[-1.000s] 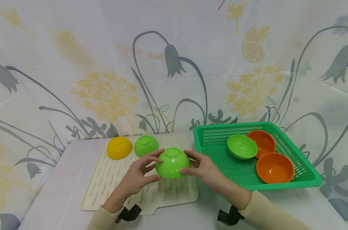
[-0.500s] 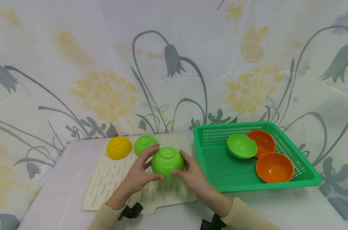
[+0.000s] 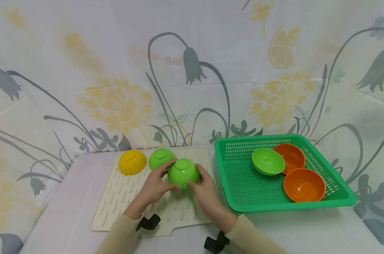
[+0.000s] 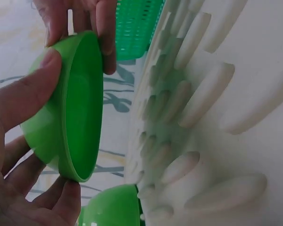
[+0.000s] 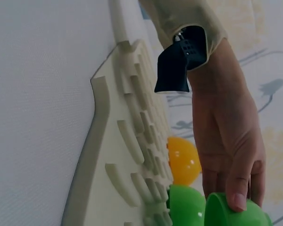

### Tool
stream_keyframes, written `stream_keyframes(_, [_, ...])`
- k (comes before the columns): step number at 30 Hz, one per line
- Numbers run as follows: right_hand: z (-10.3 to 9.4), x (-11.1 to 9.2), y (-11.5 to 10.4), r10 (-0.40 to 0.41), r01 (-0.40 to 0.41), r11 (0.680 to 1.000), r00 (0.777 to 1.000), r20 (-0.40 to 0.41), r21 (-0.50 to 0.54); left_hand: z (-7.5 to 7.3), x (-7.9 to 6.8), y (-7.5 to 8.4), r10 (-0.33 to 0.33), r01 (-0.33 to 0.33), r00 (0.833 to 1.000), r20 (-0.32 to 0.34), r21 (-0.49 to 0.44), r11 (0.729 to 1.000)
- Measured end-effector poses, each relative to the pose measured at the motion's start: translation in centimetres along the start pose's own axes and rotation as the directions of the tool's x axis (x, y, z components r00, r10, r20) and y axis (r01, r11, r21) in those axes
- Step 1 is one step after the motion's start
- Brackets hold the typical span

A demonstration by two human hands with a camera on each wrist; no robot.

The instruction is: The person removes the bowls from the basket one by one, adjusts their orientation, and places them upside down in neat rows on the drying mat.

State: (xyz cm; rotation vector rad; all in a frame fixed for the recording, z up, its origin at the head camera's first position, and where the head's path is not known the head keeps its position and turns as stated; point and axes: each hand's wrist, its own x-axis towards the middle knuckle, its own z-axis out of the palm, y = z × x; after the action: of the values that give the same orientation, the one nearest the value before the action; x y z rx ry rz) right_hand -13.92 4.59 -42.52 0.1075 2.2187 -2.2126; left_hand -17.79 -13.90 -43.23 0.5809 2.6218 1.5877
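Between my two hands is an upside-down light green bowl (image 3: 183,176), held above the cream ridged drying mat (image 3: 141,208). My left hand (image 3: 153,188) grips its left side, the thumb on the outer wall and the fingertips at the rim in the left wrist view. On the opposite side my right hand (image 3: 206,194) pinches the bowl between thumb and fingers. The rim faces the mat and stands apart from it in the left wrist view. Just behind, a second green bowl (image 3: 158,158) rests upside down on the mat, with an upside-down yellow bowl (image 3: 132,162) to its left.
On the right stands a green plastic basket (image 3: 239,206). Inside it, a green bowl (image 3: 268,161) and two orange bowls (image 3: 304,185) lie with their openings up. A white cloth (image 3: 61,211) covers the table, and a flower-print curtain (image 3: 125,46) hangs behind.
Both hands have brought the green bowl slightly left and lower over the mat. My right hand has swung inward from beside the basket. The other bowls stay where they were.
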Motion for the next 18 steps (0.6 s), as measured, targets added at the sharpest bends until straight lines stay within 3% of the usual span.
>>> stream_keyframes(11, [0.8, 2.0, 0.8, -0.076, 0.068, 0.996, 0.98, -0.186, -0.053, 1.8, 3.0, 0.0, -0.023, 0.022, 0.997, -0.075, -0.012, 1.0])
stream_keyframes(14, [1.0, 2.3, 0.9, -0.079, 0.067, 0.996, 0.973, -0.217, -0.06, 2.2, 3.5, -0.1, -0.025, 0.023, 0.995, -0.097, -0.018, 1.0])
stream_keyframes(18, [1.2, 2.5, 0.8, -0.089, 0.056, 0.988, 0.968, -0.233, -0.144, 2.7, 4.2, -0.2, -0.02, 0.02, 0.99, -0.14, 0.001, 1.0])
